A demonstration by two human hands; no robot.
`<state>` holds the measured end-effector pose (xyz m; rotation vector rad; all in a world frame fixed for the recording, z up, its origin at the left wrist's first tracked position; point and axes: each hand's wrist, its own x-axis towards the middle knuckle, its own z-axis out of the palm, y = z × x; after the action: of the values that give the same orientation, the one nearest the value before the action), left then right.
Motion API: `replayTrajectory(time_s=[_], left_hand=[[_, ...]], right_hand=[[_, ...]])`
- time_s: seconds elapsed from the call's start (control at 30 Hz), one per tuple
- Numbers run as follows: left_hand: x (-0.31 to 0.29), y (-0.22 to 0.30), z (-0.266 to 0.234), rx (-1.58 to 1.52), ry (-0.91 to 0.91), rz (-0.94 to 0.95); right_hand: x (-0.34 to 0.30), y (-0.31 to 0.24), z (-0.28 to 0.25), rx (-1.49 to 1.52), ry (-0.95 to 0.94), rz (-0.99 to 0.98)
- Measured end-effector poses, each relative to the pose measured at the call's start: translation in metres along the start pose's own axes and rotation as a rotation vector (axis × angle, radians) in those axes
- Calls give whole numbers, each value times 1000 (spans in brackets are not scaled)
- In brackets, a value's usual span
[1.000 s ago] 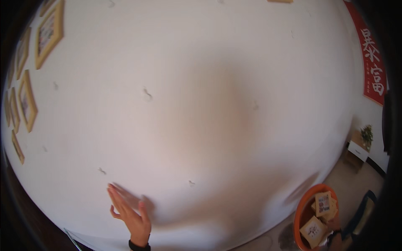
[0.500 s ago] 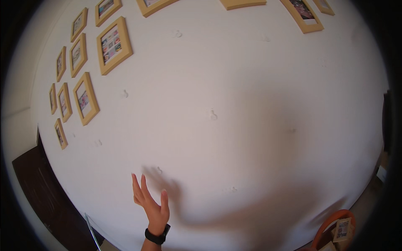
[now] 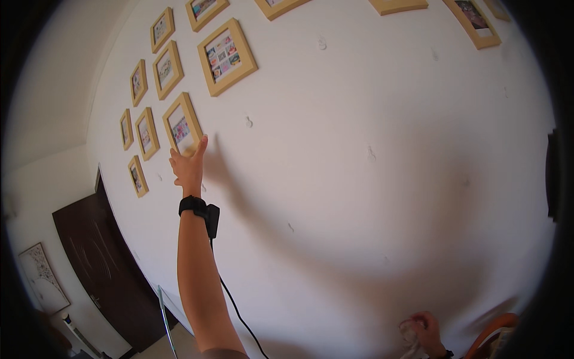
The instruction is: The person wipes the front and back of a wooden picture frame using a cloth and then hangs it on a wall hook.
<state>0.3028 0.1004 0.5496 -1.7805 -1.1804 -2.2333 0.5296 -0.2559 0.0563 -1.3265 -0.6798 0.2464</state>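
Observation:
My left hand (image 3: 189, 166) is raised to a light wood picture frame (image 3: 183, 122) on the white wall. Its thumb lies along the frame's lower right edge and its fingers bend at the lower left, so the frame's bottom is gripped between them. A black band with a small box and a cable circles my left wrist. Low at the right, my right hand (image 3: 428, 332) pinches a crumpled, whitish cloth (image 3: 410, 336); its exact kind is hard to make out.
More wooden picture frames (image 3: 228, 57) hang at the upper left and along the top. Clear hooks (image 3: 249, 122) dot the white wall (image 3: 335, 197). A dark door (image 3: 110, 272) stands at the left. An orange rounded rim (image 3: 490, 328) shows at the lower right.
My left hand has moved up from the bare wall to the picture frame and closed on its lower part. My right hand with the cloth has come into view. The view has shifted left.

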Motion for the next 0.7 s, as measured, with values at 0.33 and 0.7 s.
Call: replayTrajectory(time_s=[0.33, 0.7], left_hand=[[46, -38, 12, -167, -102, -81], [35, -5, 11, 97, 24, -143]], right_hand=[[26, 27, 5, 132, -87, -2], [28, 31, 15, -77, 1, -100]])
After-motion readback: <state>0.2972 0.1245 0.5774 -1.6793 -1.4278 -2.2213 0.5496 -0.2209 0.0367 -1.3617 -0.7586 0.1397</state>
